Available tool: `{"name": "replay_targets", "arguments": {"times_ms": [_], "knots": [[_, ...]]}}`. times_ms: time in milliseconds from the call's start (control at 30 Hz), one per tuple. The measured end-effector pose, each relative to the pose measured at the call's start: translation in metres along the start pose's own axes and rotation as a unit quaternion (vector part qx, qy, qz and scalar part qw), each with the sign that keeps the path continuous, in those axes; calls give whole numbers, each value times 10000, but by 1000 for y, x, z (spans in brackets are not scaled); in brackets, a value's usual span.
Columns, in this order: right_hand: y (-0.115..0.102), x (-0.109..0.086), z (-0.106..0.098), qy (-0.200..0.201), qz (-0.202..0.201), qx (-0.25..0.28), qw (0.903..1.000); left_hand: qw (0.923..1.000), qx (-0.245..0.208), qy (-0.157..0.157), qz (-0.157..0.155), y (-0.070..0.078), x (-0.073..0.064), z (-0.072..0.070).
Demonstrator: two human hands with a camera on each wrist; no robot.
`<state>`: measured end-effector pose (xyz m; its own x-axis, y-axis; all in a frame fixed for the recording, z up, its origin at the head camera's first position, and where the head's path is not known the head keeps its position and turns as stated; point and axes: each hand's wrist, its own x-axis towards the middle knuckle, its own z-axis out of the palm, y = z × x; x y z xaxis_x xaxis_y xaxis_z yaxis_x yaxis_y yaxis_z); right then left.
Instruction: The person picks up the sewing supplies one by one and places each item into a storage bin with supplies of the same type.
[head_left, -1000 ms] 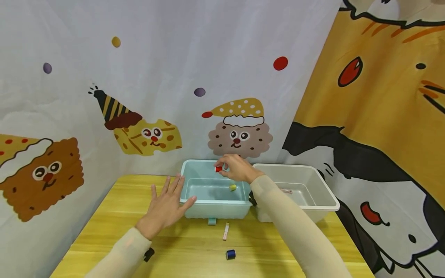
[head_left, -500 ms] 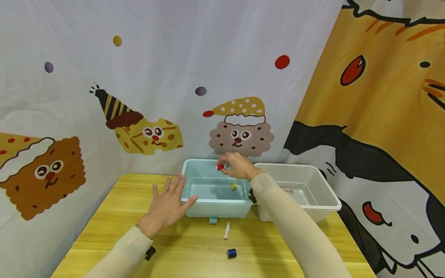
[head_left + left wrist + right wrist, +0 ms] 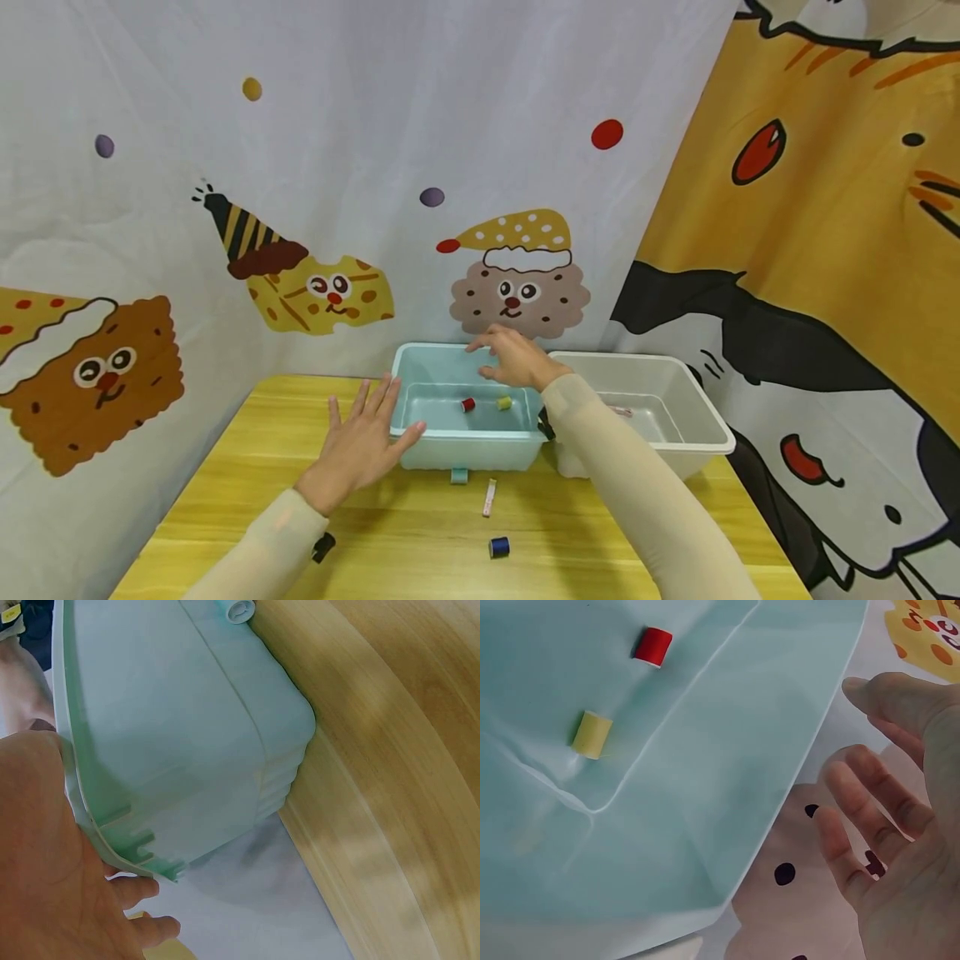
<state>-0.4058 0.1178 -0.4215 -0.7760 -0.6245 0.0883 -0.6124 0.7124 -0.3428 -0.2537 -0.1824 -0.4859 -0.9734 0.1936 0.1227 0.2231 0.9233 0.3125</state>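
My right hand (image 3: 513,358) hovers over the back of the light blue bin (image 3: 468,454), fingers loosely bent and holding nothing. On the bin's floor lie a red thread spool (image 3: 468,405) and a yellow thread spool (image 3: 504,403), both also seen in the right wrist view, the red spool (image 3: 653,646) farther from the hand's palm. My left hand (image 3: 362,446) rests with spread, straight fingers at the bin's left rim. In the left wrist view, the left palm (image 3: 52,855) lies along that rim.
A white bin (image 3: 660,367) stands right of the blue one, with a small pinkish strip (image 3: 621,411) inside. On the wooden table (image 3: 405,550) in front are a teal spool (image 3: 459,476), a pale printed strip (image 3: 489,497) and a dark blue thread spool (image 3: 498,547).
The right hand has let go of the red spool, which dropped onto the blue bin's floor beside the yellow one. The left hand has stayed at the rim.
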Motion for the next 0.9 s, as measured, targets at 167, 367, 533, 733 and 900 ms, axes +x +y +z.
{"name": "replay_targets", "arguments": {"times_ms": [167,367,533,733,900], "knots": [[-3,-2,-4,152,-28,-112,9998,10000,-7,14,4,0,1,-1],[-7,-8,-8,242,-54,-206,9995,10000,-4,9,10,1,1,-1],[-8,-15,-10,381,-177,-175,9990,10000,8,22,25,2,1,-1],[-11,-24,-11,530,-272,-130,9981,10000,32,36,20,1,0,-1],[-14,-33,-12,538,-338,-153,9979,10000,-22,14,12,0,-1,0]]}}
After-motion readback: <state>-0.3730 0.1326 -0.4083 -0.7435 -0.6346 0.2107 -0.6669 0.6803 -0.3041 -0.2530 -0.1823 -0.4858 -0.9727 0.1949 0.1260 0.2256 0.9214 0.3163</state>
